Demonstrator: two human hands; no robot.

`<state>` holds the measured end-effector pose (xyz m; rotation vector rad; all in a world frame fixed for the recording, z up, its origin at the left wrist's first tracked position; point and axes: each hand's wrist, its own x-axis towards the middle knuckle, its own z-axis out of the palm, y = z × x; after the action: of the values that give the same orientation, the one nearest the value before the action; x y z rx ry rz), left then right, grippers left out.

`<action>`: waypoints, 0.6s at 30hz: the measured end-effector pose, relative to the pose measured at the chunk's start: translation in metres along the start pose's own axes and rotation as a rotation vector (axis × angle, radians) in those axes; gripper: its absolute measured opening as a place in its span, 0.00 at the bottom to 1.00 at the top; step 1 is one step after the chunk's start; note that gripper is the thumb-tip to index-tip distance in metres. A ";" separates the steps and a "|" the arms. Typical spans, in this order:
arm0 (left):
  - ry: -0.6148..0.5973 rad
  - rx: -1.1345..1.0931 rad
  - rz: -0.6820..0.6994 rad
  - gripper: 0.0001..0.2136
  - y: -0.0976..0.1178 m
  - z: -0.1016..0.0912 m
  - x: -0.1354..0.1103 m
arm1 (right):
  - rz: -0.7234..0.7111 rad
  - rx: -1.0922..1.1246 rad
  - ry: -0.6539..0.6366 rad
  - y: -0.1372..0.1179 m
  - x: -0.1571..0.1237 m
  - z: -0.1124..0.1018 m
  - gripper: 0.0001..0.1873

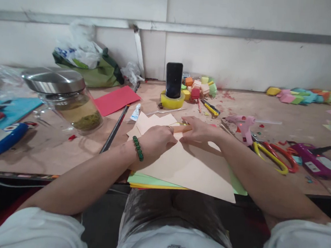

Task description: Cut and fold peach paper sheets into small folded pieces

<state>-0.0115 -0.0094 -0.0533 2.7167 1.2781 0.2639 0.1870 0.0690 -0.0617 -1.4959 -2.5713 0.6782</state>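
Note:
Both my hands meet over a stack of coloured paper near the table's front edge. Between my left hand (pixel 158 139) and my right hand (pixel 199 130) is a narrow folded piece of peach paper (pixel 181 129), its ends gripped by my fingers. Some of my fingertips are hidden behind it. Beneath my wrists lies a large peach sheet (pixel 184 168), its front corner sticking out past the edge. Green paper (pixel 151 180) and yellow paper show below it. More peach pieces with pointed corners (pixel 154 121) lie just beyond my left hand.
A lidded glass jug (pixel 79 112) stands at left, beside red paper (pixel 118 100). Behind my hands, a phone (pixel 173 80) leans upright in a yellow tape roll (pixel 171 100). At right lie a pink glue gun (pixel 243 125), yellow-handled scissors (pixel 269 158) and a purple device (pixel 317 160).

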 end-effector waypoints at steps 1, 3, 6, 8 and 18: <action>-0.010 0.014 -0.011 0.14 0.001 -0.001 0.000 | -0.013 -0.007 0.002 0.004 0.001 -0.002 0.50; -0.038 0.026 -0.047 0.14 0.001 -0.003 -0.001 | -0.031 -0.036 -0.011 0.012 0.003 -0.008 0.51; -0.083 0.011 -0.096 0.11 0.000 -0.007 -0.001 | -0.023 -0.111 -0.039 0.021 0.003 -0.014 0.49; -0.107 0.003 -0.115 0.09 -0.002 -0.012 -0.001 | -0.021 -0.160 -0.043 0.025 0.003 -0.017 0.48; -0.120 -0.086 -0.073 0.11 -0.013 -0.018 -0.005 | -0.049 -0.048 -0.063 0.045 -0.015 -0.048 0.39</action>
<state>-0.0279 -0.0045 -0.0383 2.5664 1.2982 0.1415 0.2449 0.0914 -0.0355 -1.4429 -2.6798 0.6734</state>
